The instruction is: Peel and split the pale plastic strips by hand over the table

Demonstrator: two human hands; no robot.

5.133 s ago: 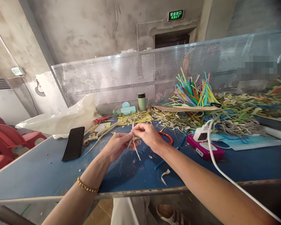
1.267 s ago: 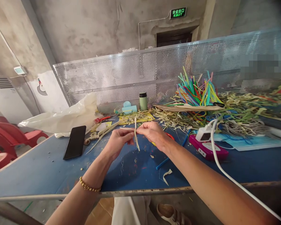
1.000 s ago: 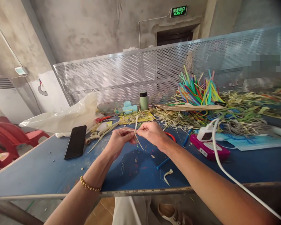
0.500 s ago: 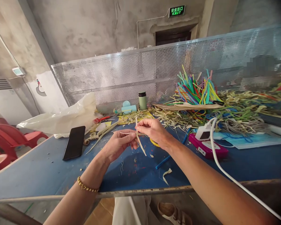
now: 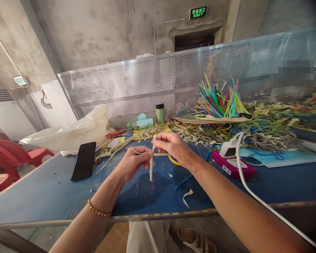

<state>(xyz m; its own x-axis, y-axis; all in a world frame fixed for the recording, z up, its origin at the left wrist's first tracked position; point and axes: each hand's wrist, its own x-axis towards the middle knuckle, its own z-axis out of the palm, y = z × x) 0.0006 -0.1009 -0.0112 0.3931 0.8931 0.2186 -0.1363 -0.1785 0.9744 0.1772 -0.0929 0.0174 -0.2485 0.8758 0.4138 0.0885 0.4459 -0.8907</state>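
Note:
My left hand [image 5: 133, 162] and my right hand [image 5: 171, 147] meet above the blue table [image 5: 42, 193], both pinched on pale straw strips [image 5: 151, 165]. One strip hangs nearly upright between the hands; another crosses it sideways. My left wrist wears a gold bead bracelet [image 5: 97, 211]. A yellow ring [image 5: 173, 161] lies on the table just under my right hand.
A black phone [image 5: 83, 160] lies to the left by a white plastic bag [image 5: 73, 131]. A pink device [image 5: 233, 166] with a white charger and cable [image 5: 252, 196] sits on the right. Behind are straw scraps [image 5: 200, 131], coloured strips [image 5: 221, 102], a green flask [image 5: 160, 113], a perforated metal screen [image 5: 147, 84].
The hanging strip has swung from slanting down-right to nearly upright. My right hand has lifted slightly; both hands keep their pinch on the strips.

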